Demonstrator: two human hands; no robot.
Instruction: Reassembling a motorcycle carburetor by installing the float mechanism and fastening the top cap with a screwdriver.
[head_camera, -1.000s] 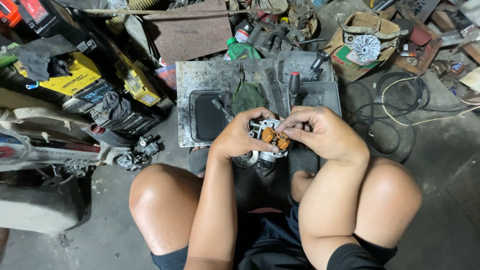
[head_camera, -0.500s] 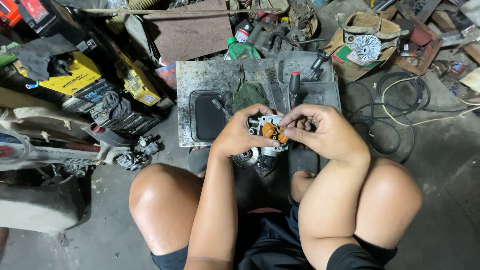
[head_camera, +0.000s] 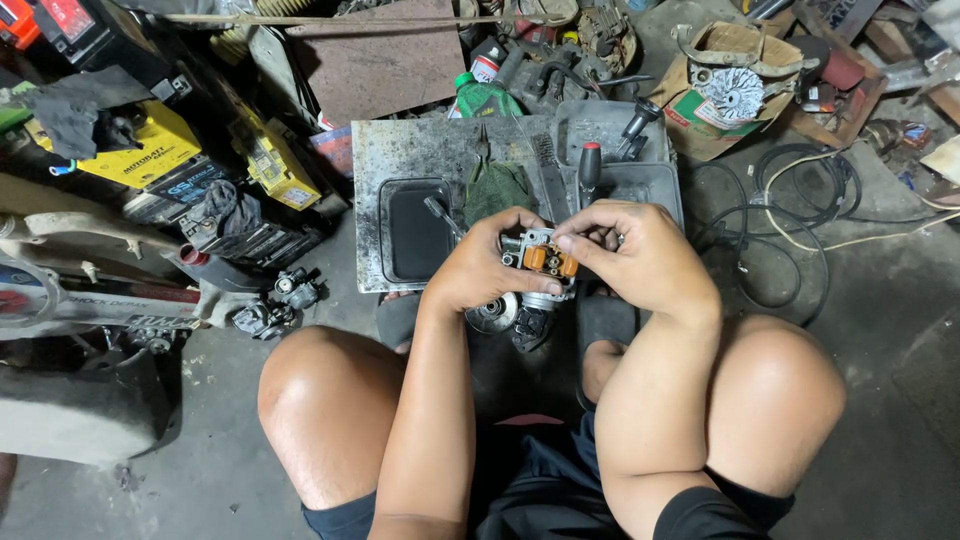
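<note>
Head camera, looking down: a person squats on a dirty concrete floor (head_camera: 880, 400), bare knees spread wide, both hands raised together between them.

The left hand (head_camera: 480, 262) is closed around the left side of a small metal engine part (head_camera: 540, 275), likely a carburettor, with two orange plastic floats (head_camera: 548, 260) on its upper face. The right hand (head_camera: 640, 258) grips the part from the right, thumb and forefinger pinched at the orange floats. The part is held in the air just above the near edge of a grimy metal tray (head_camera: 400, 150) that sits on the floor.

On the tray lie a black rectangular lid (head_camera: 418, 232), a folded green rag (head_camera: 497, 188) and a screwdriver with a red and black handle (head_camera: 590, 165). To the left stand yellow boxes (head_camera: 150, 150) and pieces of a motorbike; to the right, coiled black cable (head_camera: 790, 200) and an open cardboard box (head_camera: 735, 75) holding a finned metal wheel.

Risks, as a judgement: the floats look thin, so a hard pinch could bend or crack them. Any small pin or screw that slips free could vanish into the clutter below. Grit from the tray or fingers could get inside the part.
</note>
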